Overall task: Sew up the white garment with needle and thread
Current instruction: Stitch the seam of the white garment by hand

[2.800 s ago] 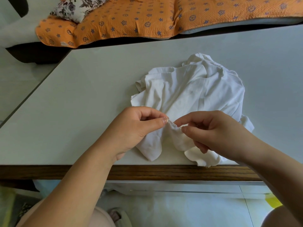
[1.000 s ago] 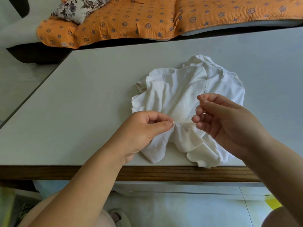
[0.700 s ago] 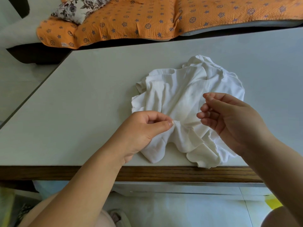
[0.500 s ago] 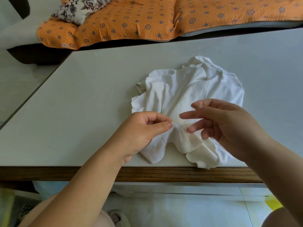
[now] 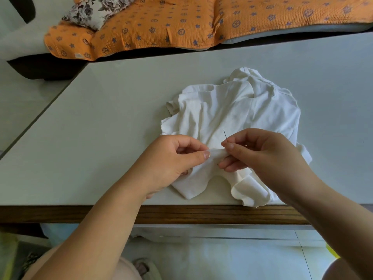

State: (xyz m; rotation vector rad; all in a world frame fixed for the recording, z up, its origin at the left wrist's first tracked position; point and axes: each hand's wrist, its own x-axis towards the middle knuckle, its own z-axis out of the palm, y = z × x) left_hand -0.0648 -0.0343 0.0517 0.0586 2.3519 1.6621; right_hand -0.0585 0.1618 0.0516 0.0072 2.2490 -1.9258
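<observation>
Head view: a crumpled white garment (image 5: pixel 232 110) of soft knit cloth lies in a heap on the pale grey table (image 5: pixel 101 128). Its near folds reach the table's front edge, where a dark wooden band (image 5: pixel 181 214) runs, and one lobe hangs slightly over it, right of the middle.

The left hand (image 5: pixel 171 158) pinches a small raised fold of the cloth between thumb and forefinger, with the other fingers curled under. The right hand (image 5: pixel 268 156) is just beside it, almost touching. Its thumb and forefinger are clamped on a thin dark metal needle (image 5: pixel 225 135), whose free end points up and away over the cloth. The lower fingers are curled against the fabric below the fold. The thread is too fine to make out, so I cannot tell where it runs or how taut it is.

Beyond the table's far edge lies an orange quilted cover with blue star prints (image 5: pixel 161 23), with a grey floral cushion (image 5: pixel 94 11) on its left end.

Risks from here, as I judge them:
- With the two thumbs so close, a hard push could drive the needle into the left fingertip.
- A loose pinch would let the fold slip and the stitch land off line.
- Unseen slack thread could knot or snag in the folds.
- Tugging could drag the overhanging lobe off the front edge.
</observation>
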